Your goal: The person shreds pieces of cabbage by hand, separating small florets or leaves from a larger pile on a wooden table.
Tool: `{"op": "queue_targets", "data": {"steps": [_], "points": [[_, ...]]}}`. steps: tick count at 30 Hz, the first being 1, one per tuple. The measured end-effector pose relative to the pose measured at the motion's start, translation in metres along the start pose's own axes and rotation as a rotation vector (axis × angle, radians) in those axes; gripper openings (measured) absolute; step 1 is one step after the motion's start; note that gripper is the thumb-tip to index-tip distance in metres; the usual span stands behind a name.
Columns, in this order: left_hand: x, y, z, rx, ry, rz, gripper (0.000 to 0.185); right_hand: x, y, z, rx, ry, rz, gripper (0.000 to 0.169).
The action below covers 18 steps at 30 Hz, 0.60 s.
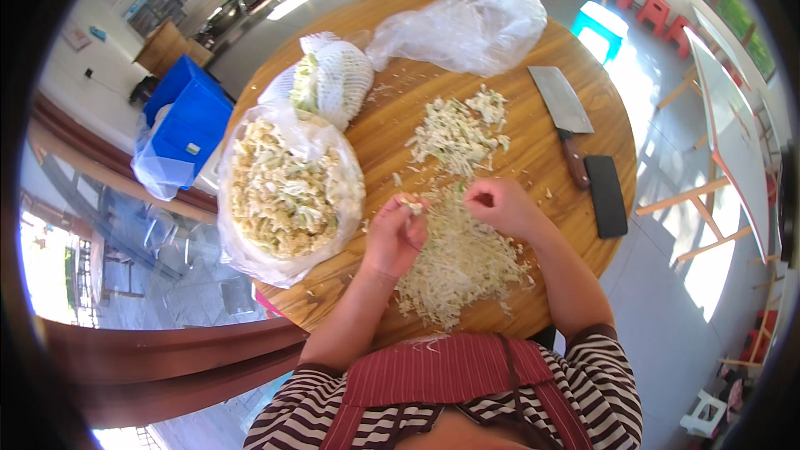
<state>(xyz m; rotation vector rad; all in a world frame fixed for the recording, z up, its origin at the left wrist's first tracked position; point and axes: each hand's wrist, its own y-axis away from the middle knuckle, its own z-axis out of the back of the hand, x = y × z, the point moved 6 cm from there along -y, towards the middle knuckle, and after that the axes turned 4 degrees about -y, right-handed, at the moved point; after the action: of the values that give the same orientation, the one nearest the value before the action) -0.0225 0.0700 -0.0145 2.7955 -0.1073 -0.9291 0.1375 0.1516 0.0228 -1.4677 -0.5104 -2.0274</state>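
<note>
My left hand (pixel 396 234) pinches a small pale piece of cauliflower (pixel 412 205) between thumb and fingers, just right of a clear plastic bag lined bowl or basin of cut cauliflower (pixel 284 190). My right hand (pixel 503 207) is curled above the upper edge of a heap of shredded pale vegetable (pixel 462 269); whether its fingers hold anything is hidden. Beyond both hands lies a smaller pile of cauliflower pieces (pixel 456 134). All of this rests on a round wooden table (pixel 387 119).
A cleaver (pixel 560 100) and a black phone-like slab (pixel 606 197) lie at the table's right. White foam netting (pixel 344 81) around cauliflower and a crumpled clear plastic bag (pixel 465 28) are at the far side. A blue bin (pixel 190 122) stands left of the table.
</note>
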Motion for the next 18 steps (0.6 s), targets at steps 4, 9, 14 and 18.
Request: {"op": "queue_targets", "data": {"steps": [4, 9, 14, 18], "points": [[0.006, 0.003, -0.005, 0.122, 0.163, 0.064, 0.008, 0.010, 0.005, -0.012, 0.219, 0.185, 0.253, 0.009], [0.007, 0.005, -0.005, 0.151, 0.090, 0.029, 0.015, -0.006, 0.000, 0.051, -0.317, 0.258, -0.050, 0.012], [0.010, 0.004, -0.007, 0.137, -0.013, 0.030, 0.019, -0.034, -0.004, 0.077, -0.577, 0.620, 0.173, 0.027], [0.012, 0.005, -0.007, 0.110, -0.042, 0.078, 0.021, -0.041, -0.015, 0.053, -0.542, 0.882, 0.151, 0.025]]}}
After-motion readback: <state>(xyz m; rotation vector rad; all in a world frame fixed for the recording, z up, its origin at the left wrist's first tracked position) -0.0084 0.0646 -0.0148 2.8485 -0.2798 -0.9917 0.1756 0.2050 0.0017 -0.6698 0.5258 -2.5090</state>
